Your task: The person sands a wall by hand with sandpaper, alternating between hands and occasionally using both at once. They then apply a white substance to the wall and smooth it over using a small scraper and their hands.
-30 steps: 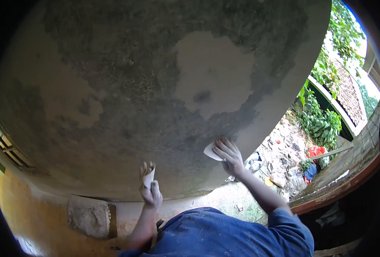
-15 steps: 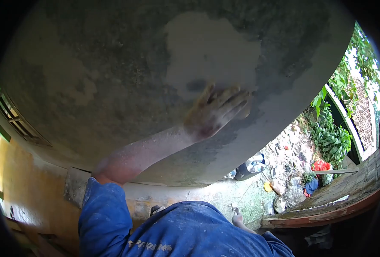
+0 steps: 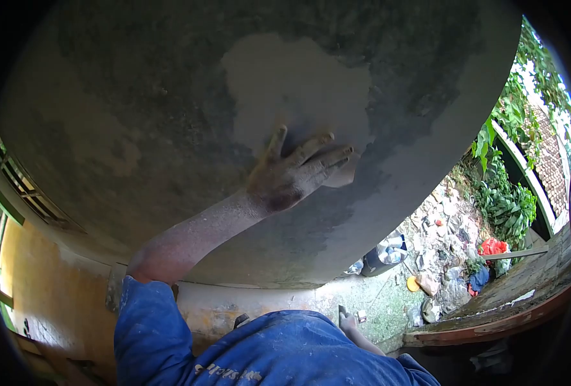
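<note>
Left hand (image 3: pixel 292 174) fingers spread, pressing pale pad (image 3: pixel 342 175) flat against wall (image 3: pixel 169 128); right hand (image 3: pixel 347 320) low, grip unclear

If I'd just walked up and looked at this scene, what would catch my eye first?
First the left hand, fingers spread, pressing a pale pad flat on the grey wall, at the lower edge of a lighter patch. At bottom is the blue shirt; at right, green plants above rubble.

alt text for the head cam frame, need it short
The left hand presses a pale sheet flat against a mottled grey wall, beside a lighter patch. The right hand hangs low, above a debris-strewn yard.
</note>
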The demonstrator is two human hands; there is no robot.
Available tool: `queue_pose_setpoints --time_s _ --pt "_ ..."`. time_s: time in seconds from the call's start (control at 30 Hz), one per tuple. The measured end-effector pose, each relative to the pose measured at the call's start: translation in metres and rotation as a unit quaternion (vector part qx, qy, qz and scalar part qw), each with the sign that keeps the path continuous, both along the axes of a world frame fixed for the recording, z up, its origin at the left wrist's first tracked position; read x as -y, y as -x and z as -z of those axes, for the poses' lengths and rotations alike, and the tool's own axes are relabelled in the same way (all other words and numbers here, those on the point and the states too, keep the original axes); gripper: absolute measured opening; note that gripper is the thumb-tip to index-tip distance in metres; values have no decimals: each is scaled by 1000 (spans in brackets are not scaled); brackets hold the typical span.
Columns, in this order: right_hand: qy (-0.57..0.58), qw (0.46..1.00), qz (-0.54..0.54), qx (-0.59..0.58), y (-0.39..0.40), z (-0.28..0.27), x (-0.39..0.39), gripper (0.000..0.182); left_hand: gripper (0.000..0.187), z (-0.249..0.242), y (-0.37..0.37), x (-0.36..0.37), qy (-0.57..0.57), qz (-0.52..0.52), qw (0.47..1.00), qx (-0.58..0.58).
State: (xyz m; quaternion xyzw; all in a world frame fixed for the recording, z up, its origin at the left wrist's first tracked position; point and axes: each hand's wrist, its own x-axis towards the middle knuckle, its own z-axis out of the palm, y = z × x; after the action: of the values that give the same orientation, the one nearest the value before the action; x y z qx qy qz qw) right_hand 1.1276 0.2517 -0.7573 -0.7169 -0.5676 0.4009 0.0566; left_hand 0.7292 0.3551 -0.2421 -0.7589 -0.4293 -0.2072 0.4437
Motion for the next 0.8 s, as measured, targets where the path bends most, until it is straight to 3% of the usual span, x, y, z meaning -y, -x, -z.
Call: queue_pose_setpoints --time_s 0.1,0.17,0.2,0.27,0.3,0.33,0.37,0.4,0.47,0.57,0.6,0.67,0.7,0.77,0.8 --pt "-20 998 -28 -49 34 -38 -16 44 46 -60 6 8 -83 -8 996 33" --pt "-139 981 17 -135 39 -15 -27 40 47 -82 2 16 -60 -37 982 174" --pt "-191 973 5 -125 45 -32 -32 39 47 -63 -1 12 -58 -38 982 173" --pt "-248 955 21 -159 67 -93 -42 33 48 -9 -7 4 0 -26 999 48" --pt "-255 958 6 -129 81 -147 -45 28 48 -9 -5 4 0 -28 998 49" --pt "-360 898 13 -252 99 -190 -50 28 48 -11 1 5 -12 -23 999 39" --pt "-411 879 -48 -238 101 -213 -63 35 48 -13 4 4 -23 -16 999 28" --pt "-498 825 -62 -259 114 -247 -71 41 48 -25 4 6 -21 -17 999 28" --pt "-568 784 -63 -241 122 -282 -86 46 43 -54 0 14 -69 -76 986 129" --pt "-677 709 -95 -175 130 -316 -111 49 42 -17 -13 6 -7 -37 990 133" --pt "-676 709 -98 -175 133 -322 -120 49 42 -11 -10 5 -7 -39 990 135" --pt "-729 655 -116 -159 139 -330 -136 49 46 -8 1 4 -46 -44 998 22" --pt "-729 655 -118 -162 144 -333 -139 49 46 -23 3 6 -47 -47 998 22" --pt "-720 672 -99 -143 155 -336 -140 50 44 -63 3 17 -77 -82 984 135" --pt "-714 679 -98 -141 158 -334 -141 52 44 -62 0 16 -78 -85 984 134"
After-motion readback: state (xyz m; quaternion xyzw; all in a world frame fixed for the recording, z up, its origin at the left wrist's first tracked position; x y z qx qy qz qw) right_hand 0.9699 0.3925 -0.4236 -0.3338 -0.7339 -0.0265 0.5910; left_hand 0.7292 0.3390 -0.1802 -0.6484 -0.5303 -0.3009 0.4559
